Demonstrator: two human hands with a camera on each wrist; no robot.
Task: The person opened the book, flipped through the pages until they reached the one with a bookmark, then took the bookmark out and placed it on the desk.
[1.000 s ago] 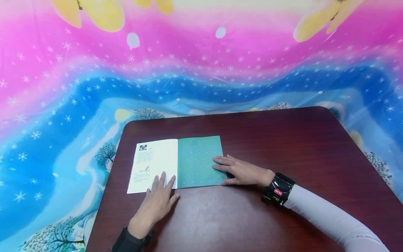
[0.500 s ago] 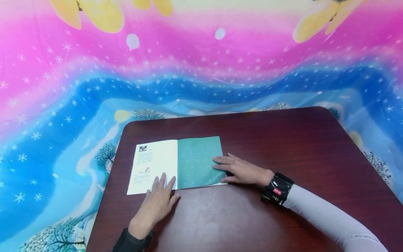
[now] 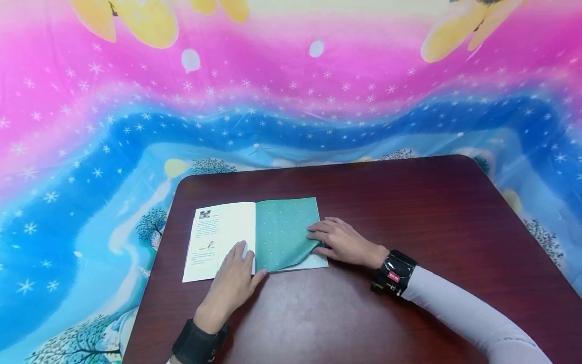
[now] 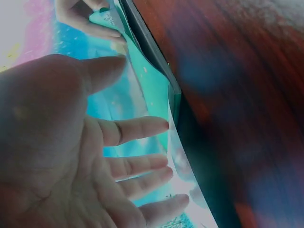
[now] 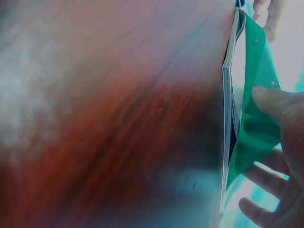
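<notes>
An open book (image 3: 209,270) lies on the table, a white page with small text on its left side. Its right side shows a green page (image 3: 283,227) dotted with small marks. The green page's near right corner is lifted and curls, uncovering a white page (image 3: 313,262) beneath. My right hand (image 3: 350,243) pinches that edge; in the right wrist view the thumb (image 5: 270,100) lies on one face, fingers beyond the other. My left hand (image 3: 232,280) rests with extended fingers on the white left page near the fold, its thumb at the book's near edge.
The dark reddish-brown table (image 3: 409,202) has rounded far corners and stretches to the right of the book. Behind it hangs a patterned pink and blue cloth (image 3: 291,91). Black bands (image 3: 394,272) circle both wrists.
The green page's near right corner has risen and curled leftward in my right hand, uncovering the page below. My left hand has shifted slightly up and right toward the fold.
</notes>
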